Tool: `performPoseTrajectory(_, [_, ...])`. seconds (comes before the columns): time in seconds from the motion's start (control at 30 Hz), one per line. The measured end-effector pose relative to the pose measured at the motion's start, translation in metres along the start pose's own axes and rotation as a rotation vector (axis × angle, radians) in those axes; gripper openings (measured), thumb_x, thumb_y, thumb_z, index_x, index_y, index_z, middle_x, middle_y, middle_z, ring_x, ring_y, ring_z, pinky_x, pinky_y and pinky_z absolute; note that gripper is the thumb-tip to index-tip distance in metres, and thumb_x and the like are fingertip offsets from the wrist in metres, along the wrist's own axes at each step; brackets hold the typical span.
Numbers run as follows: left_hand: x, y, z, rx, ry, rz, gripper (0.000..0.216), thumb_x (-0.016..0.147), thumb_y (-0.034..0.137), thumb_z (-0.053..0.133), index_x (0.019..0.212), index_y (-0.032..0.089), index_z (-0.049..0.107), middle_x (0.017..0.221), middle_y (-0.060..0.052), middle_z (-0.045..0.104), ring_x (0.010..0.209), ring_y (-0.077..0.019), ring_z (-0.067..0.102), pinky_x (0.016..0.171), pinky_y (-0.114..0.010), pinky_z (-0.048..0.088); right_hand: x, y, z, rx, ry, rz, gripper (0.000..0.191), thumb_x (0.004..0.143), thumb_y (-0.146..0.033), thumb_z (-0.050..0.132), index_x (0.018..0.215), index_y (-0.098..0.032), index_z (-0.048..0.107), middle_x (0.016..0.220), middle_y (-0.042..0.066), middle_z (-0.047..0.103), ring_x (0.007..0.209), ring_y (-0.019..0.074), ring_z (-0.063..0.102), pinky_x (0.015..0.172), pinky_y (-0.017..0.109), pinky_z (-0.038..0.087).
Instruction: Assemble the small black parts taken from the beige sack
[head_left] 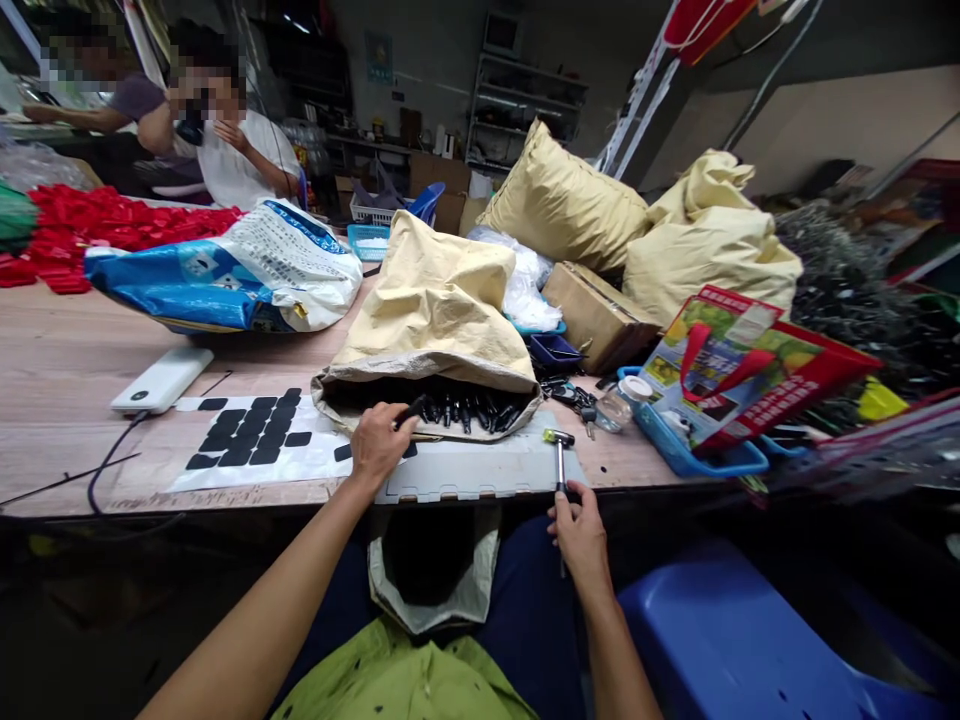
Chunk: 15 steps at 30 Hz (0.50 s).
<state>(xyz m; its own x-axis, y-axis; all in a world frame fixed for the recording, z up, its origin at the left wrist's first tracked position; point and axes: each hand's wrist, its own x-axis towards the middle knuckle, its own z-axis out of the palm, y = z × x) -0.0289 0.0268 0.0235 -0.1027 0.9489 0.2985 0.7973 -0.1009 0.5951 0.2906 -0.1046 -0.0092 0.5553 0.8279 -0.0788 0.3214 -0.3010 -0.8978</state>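
Head view: at the mouth of the cream sack (442,300), a black piece (411,411) is pinched in the nearly closed left hand (377,442) and best drawn clear of the rim, a hammer (559,462) is clasped in the curled right hand (582,532), and lettering on the blue-white bag (247,265) is illegible.

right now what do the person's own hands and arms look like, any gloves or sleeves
The left hand and right hand are bare, without gloves. The forearms show no sleeve, watch or bracelet; rings are too small to tell. A green garment with dark specks shows between them.
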Motion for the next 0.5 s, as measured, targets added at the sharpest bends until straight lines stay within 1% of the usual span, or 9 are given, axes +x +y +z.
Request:
performPoseTrajectory(0.03, [-0.008, 0.006, 0.003, -0.008, -0.016, 0.102, 0.024, 0.088, 0.039, 0.064, 0.105, 0.026, 0.075, 0.1, -0.006, 0.072, 0.095, -0.0252, 0.06, 0.085, -0.036, 0.045, 0.0, -0.001, 0.002, 0.093, -0.021, 0.025, 0.068, 0.078, -0.063, 0.06, 0.129, -0.019, 0.05, 0.068, -0.002, 0.066, 0.051, 0.019, 0.061, 0.044, 0.027, 0.045])
performPoseTrajectory(0.07, [-0.016, 0.012, 0.007, -0.017, -0.063, 0.206, 0.022, 0.088, 0.038, 0.066, 0.104, 0.026, 0.076, 0.099, -0.006, 0.071, 0.096, -0.0254, 0.058, 0.088, -0.037, 0.045, 0.0, -0.003, 0.004, 0.174, -0.037, 0.043, 0.073, 0.075, -0.064, 0.063, 0.129, -0.018, 0.048, 0.068, -0.002, 0.066, 0.049, 0.0176, 0.06, 0.041, 0.025, 0.044])
performPoseTrajectory(0.13, [-0.028, 0.023, 0.016, -0.027, -0.211, 0.37, 0.02, 0.086, 0.036, 0.07, 0.102, 0.027, 0.077, 0.094, -0.006, 0.07, 0.096, -0.0255, 0.056, 0.088, -0.038, 0.044, -0.001, -0.005, 0.007, 0.289, -0.056, 0.058, 0.078, 0.071, -0.064, 0.069, 0.129, -0.018, 0.046, 0.069, -0.003, 0.067, 0.047, 0.0148, 0.057, 0.038, 0.023, 0.042])
performPoseTrajectory(0.17, [-0.031, 0.027, 0.02, -0.026, -0.279, 0.415, 0.019, 0.085, 0.036, 0.072, 0.101, 0.027, 0.078, 0.092, -0.006, 0.069, 0.095, -0.0256, 0.055, 0.087, -0.038, 0.044, -0.002, -0.006, 0.008, 0.322, -0.06, 0.059, 0.078, 0.07, -0.062, 0.071, 0.129, -0.017, 0.047, 0.07, -0.002, 0.067, 0.046, 0.0135, 0.055, 0.037, 0.022, 0.042])
performPoseTrajectory(0.2, [-0.033, 0.03, 0.025, -0.02, -0.327, 0.433, 0.019, 0.084, 0.036, 0.073, 0.1, 0.026, 0.078, 0.091, -0.007, 0.069, 0.095, -0.0258, 0.055, 0.085, -0.039, 0.043, -0.004, -0.007, 0.007, 0.337, -0.058, 0.056, 0.077, 0.07, -0.06, 0.072, 0.129, -0.016, 0.049, 0.072, -0.001, 0.068, 0.046, 0.0125, 0.054, 0.036, 0.022, 0.042])
performPoseTrajectory(0.27, [-0.033, 0.031, 0.031, -0.017, -0.371, 0.424, 0.019, 0.084, 0.035, 0.074, 0.099, 0.025, 0.078, 0.092, -0.007, 0.068, 0.095, -0.0258, 0.054, 0.085, -0.039, 0.043, -0.009, -0.009, 0.004, 0.342, -0.029, 0.029, 0.075, 0.072, -0.057, 0.074, 0.13, -0.016, 0.053, 0.077, 0.0, 0.069, 0.047, 0.0114, 0.053, 0.036, 0.022, 0.042])
performPoseTrajectory(0.4, [-0.028, 0.025, 0.036, -0.063, -0.369, 0.407, 0.025, 0.081, 0.038, 0.077, 0.102, 0.023, 0.077, 0.093, -0.006, 0.067, 0.098, -0.0255, 0.054, 0.086, -0.038, 0.041, -0.025, -0.019, 0.0, 0.347, 0.071, -0.109, 0.065, 0.077, -0.051, 0.075, 0.13, -0.017, 0.058, 0.087, 0.004, 0.07, 0.055, 0.0113, 0.056, 0.045, 0.023, 0.047])
performPoseTrajectory(0.43, [-0.028, 0.024, 0.037, -0.077, -0.37, 0.402, 0.026, 0.08, 0.039, 0.078, 0.102, 0.023, 0.076, 0.093, -0.006, 0.067, 0.098, -0.0256, 0.054, 0.086, -0.038, 0.04, -0.028, -0.023, 0.001, 0.349, 0.073, -0.143, 0.062, 0.078, -0.049, 0.075, 0.129, -0.017, 0.058, 0.089, 0.004, 0.07, 0.057, 0.0119, 0.057, 0.048, 0.024, 0.049])
performPoseTrajectory(0.5, [-0.027, 0.023, 0.037, -0.097, -0.388, 0.376, 0.026, 0.08, 0.04, 0.078, 0.101, 0.024, 0.076, 0.092, -0.005, 0.068, 0.097, -0.0255, 0.053, 0.086, -0.038, 0.039, -0.036, -0.029, 0.007, 0.338, 0.023, -0.179, 0.058, 0.082, -0.048, 0.073, 0.129, -0.018, 0.058, 0.09, 0.004, 0.07, 0.061, 0.0132, 0.059, 0.051, 0.025, 0.051])
